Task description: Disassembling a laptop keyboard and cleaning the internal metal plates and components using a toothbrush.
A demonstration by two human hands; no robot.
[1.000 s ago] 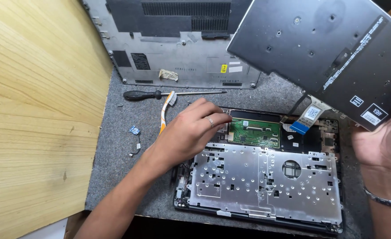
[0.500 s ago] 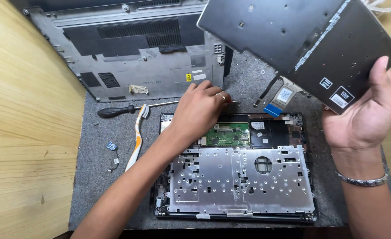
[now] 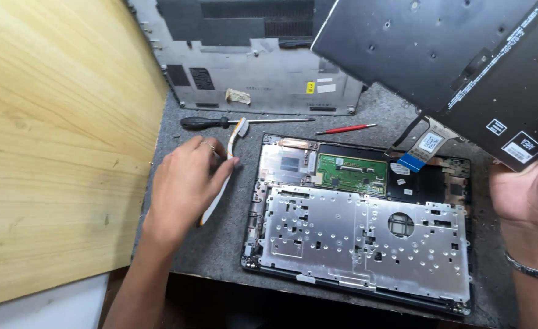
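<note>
Two hands at work around an opened laptop chassis (image 3: 360, 237): left hand (image 3: 186, 183) just left of it, fingers curled loosely on a white-and-orange ribbon cable (image 3: 229, 158); right hand (image 3: 528, 192) at its right, gripping a detached keyboard (image 3: 452, 55) raised above it. Inside the chassis, silver metal plate (image 3: 342, 237) and green circuit board (image 3: 351, 170). Beyond it, on grey mat (image 3: 214, 244), black-handled screwdriver (image 3: 220, 122) and grey bottom cover (image 3: 250, 79). Left of it, wooden board (image 3: 55, 134).

Keyboard back (image 3: 464, 67): matt dark sheet. Chassis plate (image 3: 360, 237): bare stamped metal, dull sheen. Mat (image 3: 220, 244): rough grey speckled. Panel (image 3: 55, 134): smooth light wood.
</note>
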